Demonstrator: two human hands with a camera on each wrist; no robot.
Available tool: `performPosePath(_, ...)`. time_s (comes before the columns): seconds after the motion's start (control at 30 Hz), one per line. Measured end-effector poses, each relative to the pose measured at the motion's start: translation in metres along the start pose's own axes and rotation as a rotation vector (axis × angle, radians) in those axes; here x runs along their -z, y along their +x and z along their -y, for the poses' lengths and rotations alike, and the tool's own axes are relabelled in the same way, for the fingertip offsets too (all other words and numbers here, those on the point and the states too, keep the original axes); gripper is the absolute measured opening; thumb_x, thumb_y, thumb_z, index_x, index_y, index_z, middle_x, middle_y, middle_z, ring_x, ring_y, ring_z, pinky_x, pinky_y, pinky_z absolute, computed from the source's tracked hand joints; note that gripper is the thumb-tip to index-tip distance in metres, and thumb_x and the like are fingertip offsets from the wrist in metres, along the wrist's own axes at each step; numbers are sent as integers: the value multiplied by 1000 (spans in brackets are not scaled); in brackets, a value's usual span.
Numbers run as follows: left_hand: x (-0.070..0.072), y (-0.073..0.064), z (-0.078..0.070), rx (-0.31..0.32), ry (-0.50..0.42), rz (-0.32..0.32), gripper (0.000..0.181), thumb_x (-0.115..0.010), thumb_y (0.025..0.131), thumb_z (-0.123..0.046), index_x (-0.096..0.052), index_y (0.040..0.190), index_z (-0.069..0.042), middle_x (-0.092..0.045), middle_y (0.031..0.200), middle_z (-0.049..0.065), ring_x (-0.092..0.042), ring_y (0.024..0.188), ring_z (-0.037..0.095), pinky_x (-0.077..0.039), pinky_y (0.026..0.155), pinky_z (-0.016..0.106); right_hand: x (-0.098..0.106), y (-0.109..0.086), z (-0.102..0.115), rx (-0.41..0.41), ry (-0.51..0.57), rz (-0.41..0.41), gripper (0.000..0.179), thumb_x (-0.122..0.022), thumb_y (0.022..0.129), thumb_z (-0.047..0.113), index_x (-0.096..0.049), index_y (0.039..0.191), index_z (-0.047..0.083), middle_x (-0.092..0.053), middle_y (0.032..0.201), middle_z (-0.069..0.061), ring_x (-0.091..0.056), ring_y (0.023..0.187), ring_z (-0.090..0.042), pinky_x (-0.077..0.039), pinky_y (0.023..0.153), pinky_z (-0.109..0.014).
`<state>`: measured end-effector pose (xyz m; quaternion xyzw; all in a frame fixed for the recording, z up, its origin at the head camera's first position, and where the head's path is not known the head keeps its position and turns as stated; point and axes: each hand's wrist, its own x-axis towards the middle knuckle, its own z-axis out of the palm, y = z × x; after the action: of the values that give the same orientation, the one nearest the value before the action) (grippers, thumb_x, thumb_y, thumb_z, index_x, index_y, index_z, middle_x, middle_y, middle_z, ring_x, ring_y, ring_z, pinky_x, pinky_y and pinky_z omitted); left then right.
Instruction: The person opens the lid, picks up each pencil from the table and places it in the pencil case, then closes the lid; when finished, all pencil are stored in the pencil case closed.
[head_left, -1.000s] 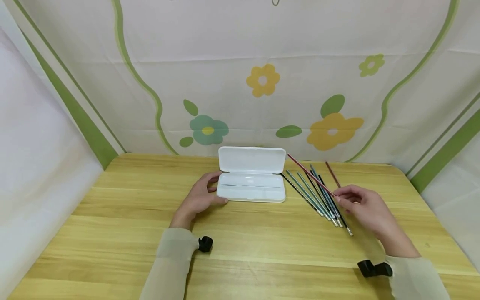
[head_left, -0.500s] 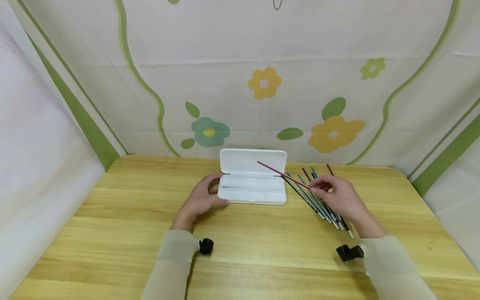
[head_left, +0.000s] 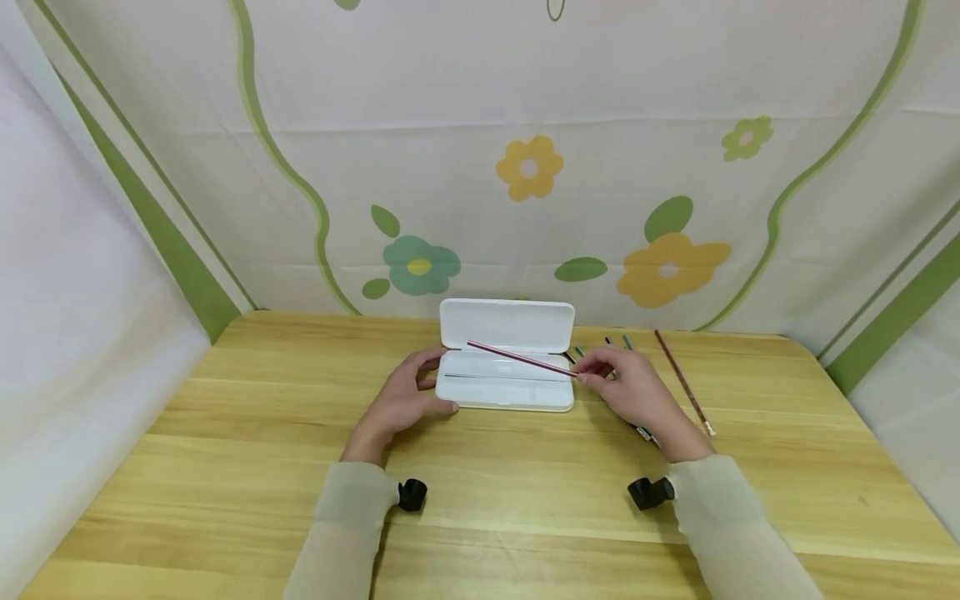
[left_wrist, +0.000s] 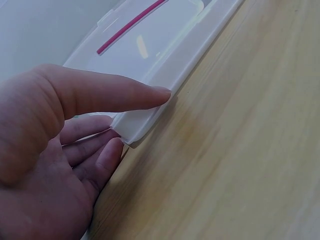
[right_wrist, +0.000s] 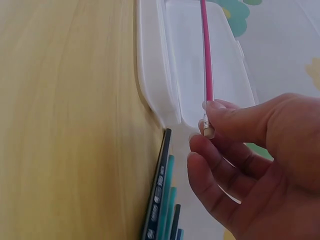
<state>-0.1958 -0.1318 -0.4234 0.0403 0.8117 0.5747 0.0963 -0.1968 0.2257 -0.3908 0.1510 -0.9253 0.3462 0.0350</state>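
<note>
A white pencil case (head_left: 504, 395) lies on the wooden table with its lid (head_left: 507, 323) raised at the back. My left hand (head_left: 399, 408) holds its left end, thumb along the front wall and fingers at the side; the left wrist view shows the thumb (left_wrist: 120, 92) on the edge. With thumb and fingertips, my right hand (head_left: 630, 390) pinches a red pencil (right_wrist: 207, 65) near its eraser end. The pencil slants above the case, its far end towards the upper left. The case's tray holds no pencils that I can see.
Several dark and teal pencils (right_wrist: 159, 192) lie right of the case, partly hidden under my right hand in the head view. Another red pencil (head_left: 684, 382) lies farther right on the table (head_left: 525, 517). A flower-patterned curtain (head_left: 450, 167) hangs behind.
My right hand has carried the red pencil leftward from the pencil pile to over the open case. The left hand has stayed at the case's left end.
</note>
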Motion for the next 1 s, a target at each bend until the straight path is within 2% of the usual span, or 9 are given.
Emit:
performPosePath(0.2,-1,1,0,-8,-6,11,92,-89,78,-5,-47,160,-12,-51,162,16,-57,138,41,-47,118,56,-11,4,0,8,8,0,11,-74,101,12,-82,106,17,-75,105,-3,-63,94,-20,-50,79,-35)
performPosePath(0.4,-3,2,0,-8,-9,20,92,-88,78,-4,-47,160,-12,-51,162,16,-58,138,40,-48,118,55,-22,6,-2,6,30,-13,11,-75,101,9,-82,105,17,-75,106,-4,-62,92,-20,-50,79,-34)
performPosePath(0.73,-3,1,-1,1,-3,24,93,-89,78,-5,-47,161,-13,-51,162,15,-57,137,40,-47,118,54,-27,11,2,-8,55,-15,11,-74,102,11,-82,105,16,-76,115,-7,-64,96,-23,-52,82,-37)
performPosePath(1.0,1,1,1,-4,3,15,93,-88,79,-5,-45,162,-11,-51,162,16,-57,138,41,-47,118,55,-34,19,6,-3,88,-29,9,-74,102,11,-82,105,12,-75,109,-8,-62,93,-22,-51,78,-33)
